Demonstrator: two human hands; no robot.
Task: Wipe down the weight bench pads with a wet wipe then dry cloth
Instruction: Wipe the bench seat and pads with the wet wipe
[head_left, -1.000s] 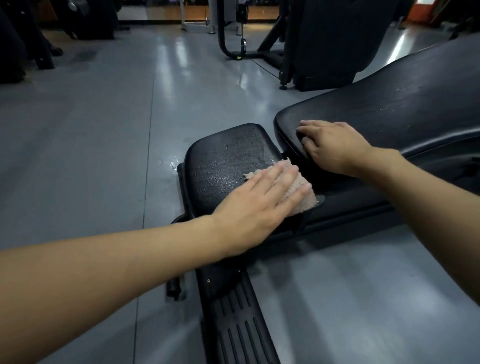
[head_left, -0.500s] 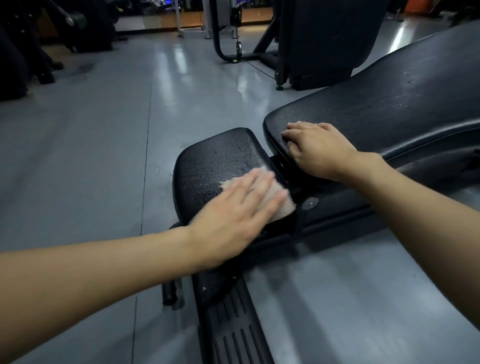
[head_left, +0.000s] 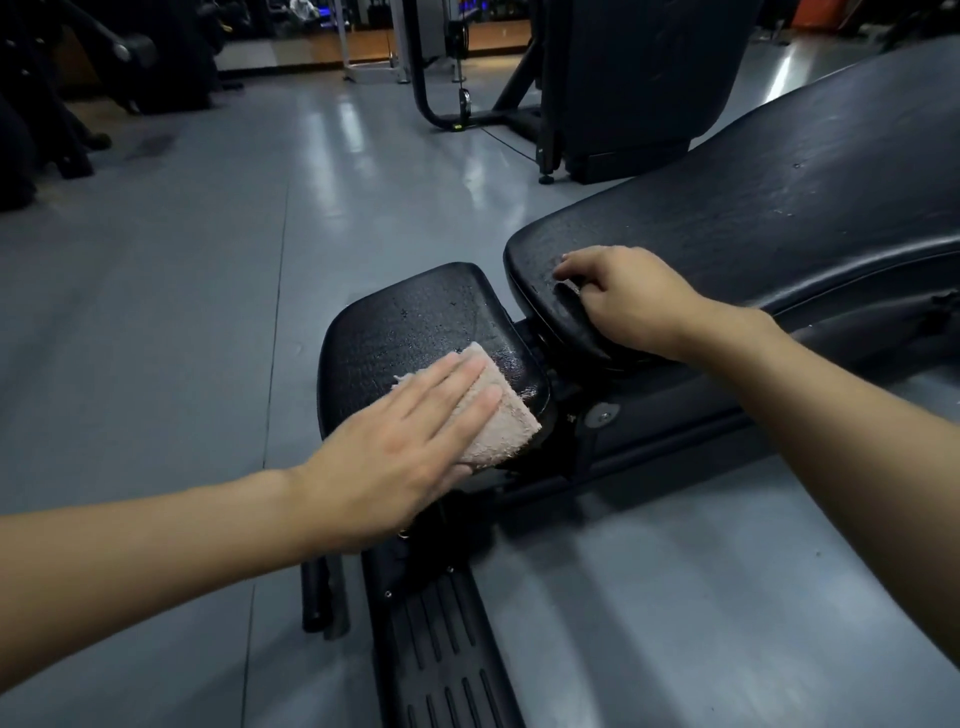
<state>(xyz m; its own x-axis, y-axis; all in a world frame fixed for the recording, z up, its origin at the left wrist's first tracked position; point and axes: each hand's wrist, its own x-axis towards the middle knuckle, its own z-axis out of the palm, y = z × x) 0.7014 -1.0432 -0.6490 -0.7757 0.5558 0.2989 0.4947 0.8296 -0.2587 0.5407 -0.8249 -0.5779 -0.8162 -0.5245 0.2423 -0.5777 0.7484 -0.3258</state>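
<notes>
Cloth (head_left: 511, 426) first: it's a pinkish folded one, sitting on the near right corner of the seat pad (head_left: 410, 322), right by the gap to the back pad (head_left: 753, 218). Our left hand (head_left: 410, 441) lies flat on top of it, fingers (head_left: 449, 376) straight and close together, pressing it onto the black surface. That surface shows wet beads and a glossy patch just beyond the cloth. Our right hand (head_left: 631, 304) is on the near end of the back pad, fingers curled over its rounded edge, gripping the pad itself. Below the seat pad, a ribbed black foot (head_left: 441, 654) of the frame runs toward us over the grey floor (head_left: 197, 291). A dark gym machine (head_left: 623, 83) stands far off.
</notes>
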